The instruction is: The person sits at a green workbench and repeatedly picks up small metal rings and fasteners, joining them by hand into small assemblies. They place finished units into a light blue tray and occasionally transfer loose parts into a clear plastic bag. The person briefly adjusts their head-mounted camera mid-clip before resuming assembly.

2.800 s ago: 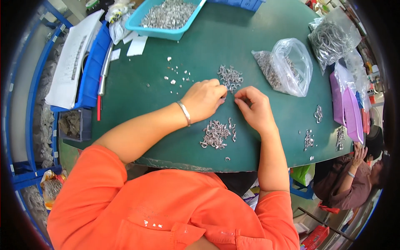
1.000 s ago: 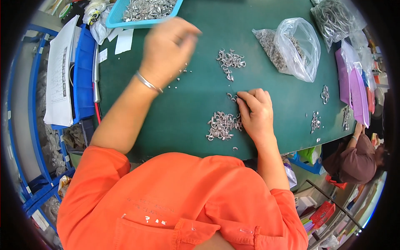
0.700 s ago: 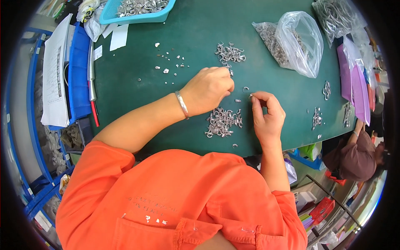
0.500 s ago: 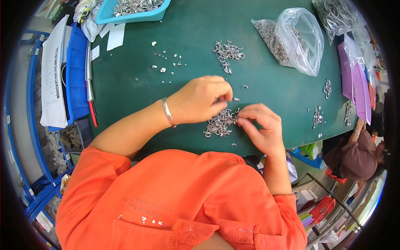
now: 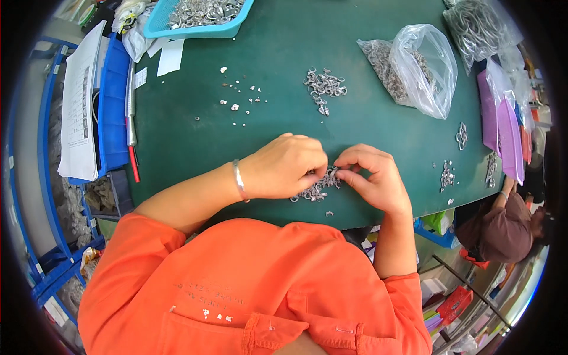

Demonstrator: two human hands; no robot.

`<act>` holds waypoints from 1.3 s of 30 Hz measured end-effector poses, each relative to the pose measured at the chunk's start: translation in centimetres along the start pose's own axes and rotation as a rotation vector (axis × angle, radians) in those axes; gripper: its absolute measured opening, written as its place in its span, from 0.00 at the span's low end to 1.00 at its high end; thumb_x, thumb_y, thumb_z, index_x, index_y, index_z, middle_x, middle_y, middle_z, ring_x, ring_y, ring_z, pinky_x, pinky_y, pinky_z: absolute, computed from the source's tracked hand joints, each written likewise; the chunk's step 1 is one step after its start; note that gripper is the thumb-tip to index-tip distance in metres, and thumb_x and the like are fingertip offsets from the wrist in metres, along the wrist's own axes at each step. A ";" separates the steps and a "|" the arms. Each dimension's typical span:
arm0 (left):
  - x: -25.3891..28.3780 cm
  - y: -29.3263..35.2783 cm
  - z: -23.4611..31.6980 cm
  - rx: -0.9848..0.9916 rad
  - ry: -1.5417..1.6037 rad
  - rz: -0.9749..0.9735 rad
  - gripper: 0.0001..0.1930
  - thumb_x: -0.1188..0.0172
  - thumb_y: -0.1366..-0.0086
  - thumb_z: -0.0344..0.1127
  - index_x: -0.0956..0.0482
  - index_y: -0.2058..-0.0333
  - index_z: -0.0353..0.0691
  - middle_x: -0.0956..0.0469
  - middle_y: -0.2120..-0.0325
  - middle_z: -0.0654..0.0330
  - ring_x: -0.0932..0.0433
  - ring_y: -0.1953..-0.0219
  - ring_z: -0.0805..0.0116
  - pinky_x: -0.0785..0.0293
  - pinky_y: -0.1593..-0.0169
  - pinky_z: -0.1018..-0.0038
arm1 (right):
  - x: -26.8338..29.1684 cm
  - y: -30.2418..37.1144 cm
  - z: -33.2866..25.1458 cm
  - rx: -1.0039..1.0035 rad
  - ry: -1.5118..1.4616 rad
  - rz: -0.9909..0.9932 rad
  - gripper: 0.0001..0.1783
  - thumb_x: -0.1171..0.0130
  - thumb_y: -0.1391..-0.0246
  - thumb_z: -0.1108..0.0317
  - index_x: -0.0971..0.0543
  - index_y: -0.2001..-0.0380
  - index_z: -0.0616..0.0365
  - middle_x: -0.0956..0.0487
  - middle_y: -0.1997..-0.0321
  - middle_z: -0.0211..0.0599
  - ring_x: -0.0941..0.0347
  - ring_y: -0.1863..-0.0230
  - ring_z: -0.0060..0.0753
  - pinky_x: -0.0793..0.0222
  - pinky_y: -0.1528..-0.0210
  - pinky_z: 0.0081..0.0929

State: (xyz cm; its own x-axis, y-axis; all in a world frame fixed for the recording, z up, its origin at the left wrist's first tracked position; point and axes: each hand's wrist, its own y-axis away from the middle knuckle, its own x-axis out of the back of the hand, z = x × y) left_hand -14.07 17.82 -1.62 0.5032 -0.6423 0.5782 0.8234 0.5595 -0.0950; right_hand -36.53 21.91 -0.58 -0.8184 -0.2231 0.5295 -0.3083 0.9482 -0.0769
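A pile of small silvery open metal rings [image 5: 312,192] lies on the green tabletop close to my body, partly covered by my hands. My left hand [image 5: 291,165], with a bangle on its wrist, reaches over the pile's left side. Its fingers are curled down into the rings, and whatever they hold is hidden. At the pile's right edge my right hand [image 5: 370,174] pinches a small metal ring [image 5: 336,171] between thumb and forefinger. A second heap of similar rings [image 5: 325,83] sits farther away, beyond my hands. One loose ring [image 5: 329,213] lies nearer to me.
White crumbs [image 5: 235,107] are scattered at left. A turquoise basket [image 5: 242,21] of metal pieces stands far left, an open clear bag [image 5: 435,65] far right. Small clusters [image 5: 447,176] lie by the right edge, near purple trays [image 5: 510,139]. A person [image 5: 500,228] sits beyond.
My left hand has come down and nearer, from above the pile onto the rings. My right hand stays at the pile's right edge, still pinching. The whole view has shifted slightly.
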 end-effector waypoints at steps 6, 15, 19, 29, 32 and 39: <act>0.6 -0.2 0.3 0.063 0.031 0.204 0.05 0.35 0.47 0.26 0.22 0.73 0.39 0.25 0.74 0.59 0.24 0.70 0.63 0.26 0.63 0.69 | -2.3 -5.5 0.6 0.340 0.298 0.142 0.16 0.46 0.58 0.85 0.19 0.63 0.65 0.22 0.54 0.43 0.28 0.50 0.50 0.30 0.48 0.39; 2.6 -0.3 -1.9 0.178 -0.087 0.342 0.04 0.38 0.44 0.23 0.21 0.69 0.36 0.24 0.73 0.58 0.23 0.73 0.65 0.27 0.67 0.72 | 1.5 -2.5 2.7 -0.015 0.111 0.298 0.11 0.45 0.48 0.84 0.20 0.64 0.62 0.23 0.64 0.38 0.25 0.66 0.33 0.29 0.61 0.25; 0.9 -4.2 -4.0 -0.026 -0.212 0.492 0.06 0.38 0.44 0.23 0.22 0.67 0.36 0.25 0.70 0.55 0.24 0.69 0.55 0.26 0.63 0.66 | 0.6 -2.5 2.7 -0.015 0.194 0.302 0.07 0.41 0.49 0.81 0.19 0.65 0.62 0.22 0.64 0.41 0.24 0.68 0.38 0.28 0.64 0.29; 1.3 -3.3 -3.6 0.194 0.017 0.512 0.05 0.36 0.44 0.23 0.22 0.69 0.35 0.24 0.71 0.58 0.24 0.74 0.66 0.25 0.67 0.73 | -0.4 -3.2 2.8 -0.128 0.090 0.349 0.06 0.39 0.51 0.79 0.20 0.67 0.62 0.24 0.70 0.39 0.26 0.74 0.31 0.29 0.69 0.26; 1.3 -3.0 -3.2 0.169 0.001 0.492 0.05 0.35 0.45 0.24 0.22 0.68 0.35 0.24 0.71 0.59 0.24 0.76 0.69 0.25 0.68 0.75 | -0.3 -4.0 2.8 0.017 0.221 0.265 0.08 0.39 0.53 0.79 0.19 0.67 0.61 0.24 0.69 0.40 0.26 0.68 0.41 0.28 0.63 0.33; -0.2 -3.8 -3.7 0.013 -0.233 0.349 0.09 0.32 0.49 0.25 0.21 0.68 0.35 0.26 0.73 0.55 0.23 0.73 0.60 0.25 0.66 0.68 | -0.5 -4.5 3.1 0.049 0.294 0.224 0.06 0.39 0.50 0.78 0.20 0.66 0.60 0.24 0.67 0.40 0.26 0.62 0.47 0.29 0.58 0.35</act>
State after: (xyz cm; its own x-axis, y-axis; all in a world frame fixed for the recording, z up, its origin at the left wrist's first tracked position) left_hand -16.34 13.86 -4.30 0.6773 -0.2786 0.6809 0.6101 0.7299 -0.3082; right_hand -36.20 17.02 -3.08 -0.6961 0.0702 0.7145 -0.1655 0.9527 -0.2548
